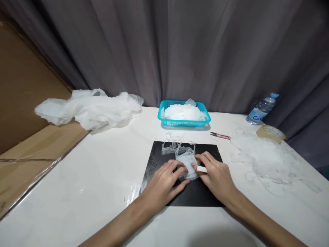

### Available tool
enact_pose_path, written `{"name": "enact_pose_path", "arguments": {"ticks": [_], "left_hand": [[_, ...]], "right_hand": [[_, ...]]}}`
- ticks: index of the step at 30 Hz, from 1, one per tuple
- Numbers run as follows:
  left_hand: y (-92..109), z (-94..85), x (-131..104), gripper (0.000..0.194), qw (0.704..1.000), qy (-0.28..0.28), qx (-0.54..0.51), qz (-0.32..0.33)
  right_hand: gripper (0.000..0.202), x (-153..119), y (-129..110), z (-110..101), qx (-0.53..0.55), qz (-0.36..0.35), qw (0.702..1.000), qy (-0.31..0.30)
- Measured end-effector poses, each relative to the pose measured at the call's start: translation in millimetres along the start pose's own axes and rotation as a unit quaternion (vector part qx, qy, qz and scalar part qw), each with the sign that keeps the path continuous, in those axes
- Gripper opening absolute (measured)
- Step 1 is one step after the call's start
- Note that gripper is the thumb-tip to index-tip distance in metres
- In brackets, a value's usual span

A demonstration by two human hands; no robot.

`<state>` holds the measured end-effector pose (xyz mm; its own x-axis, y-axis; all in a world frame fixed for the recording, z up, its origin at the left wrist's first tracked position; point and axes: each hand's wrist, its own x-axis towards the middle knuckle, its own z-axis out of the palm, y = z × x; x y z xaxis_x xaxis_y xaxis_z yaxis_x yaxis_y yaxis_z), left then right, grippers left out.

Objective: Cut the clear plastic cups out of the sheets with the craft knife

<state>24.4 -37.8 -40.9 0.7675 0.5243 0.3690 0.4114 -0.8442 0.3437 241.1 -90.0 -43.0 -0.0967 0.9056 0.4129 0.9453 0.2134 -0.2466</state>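
Observation:
On a black mat lies a whitish translucent piece, apparently layered sheer fabric, with looping strips at its far end. My left hand holds the piece down at its left side, its fingers bent and the thumb near the front edge. Between the fingers of my right hand sits a small white stick-like tool; its working tip is hidden. That hand also touches the right edge of the piece. Loose clear strips lie at the mat's far edge.
Behind the mat stands a turquoise basket filled with white sheer material. Pink-handled thread snips lie to its right. Sheer scraps, a tape roll and a water bottle are farther right. White fabric is heaped left, by cardboard.

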Motion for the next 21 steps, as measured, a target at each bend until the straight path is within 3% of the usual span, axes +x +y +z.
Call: {"name": "enact_pose_path", "arguments": {"ticks": [2,5,7,9,12,14,18,21], "left_hand": [[-0.2,2.6,0.4,0.008,0.997,0.000,0.064,0.047],[0.6,3.4,1.0,0.016,0.988,-0.016,0.113,0.102],[2.3,1.0,1.1,0.017,0.995,-0.007,0.071,0.068],[3.9,-3.4,0.1,0.017,1.000,0.019,-0.013,-0.006],[3.7,-10.7,-3.6,0.016,0.981,0.063,-0.138,-0.119],[2.3,-13.7,-6.3,0.016,0.964,0.096,-0.188,-0.160],[2.2,-9.9,-6.1,0.013,0.950,0.150,-0.223,-0.159],[3.6,-2.1,-1.6,0.052,0.941,0.186,-0.221,-0.174]], "right_hand": [[0.033,1.9,0.6,1.7,-0.003,0.009,1.000,0.003],[0.035,3.7,3.4,0.6,-0.006,0.027,1.000,0.005],[0.034,4.7,5.1,-4.8,0.024,0.045,0.999,-0.001],[0.035,6.1,5.4,-13.3,0.078,0.060,0.995,-0.031],[0.036,11.6,2.3,-25.9,0.179,0.049,0.976,-0.113],[0.034,19.4,-1.3,-31.1,0.223,0.015,0.965,-0.140],[0.015,43.9,-11.0,-34.3,0.222,-0.050,0.969,-0.093],[0.014,62.5,-22.6,-37.7,0.242,-0.077,0.966,-0.044]]}}
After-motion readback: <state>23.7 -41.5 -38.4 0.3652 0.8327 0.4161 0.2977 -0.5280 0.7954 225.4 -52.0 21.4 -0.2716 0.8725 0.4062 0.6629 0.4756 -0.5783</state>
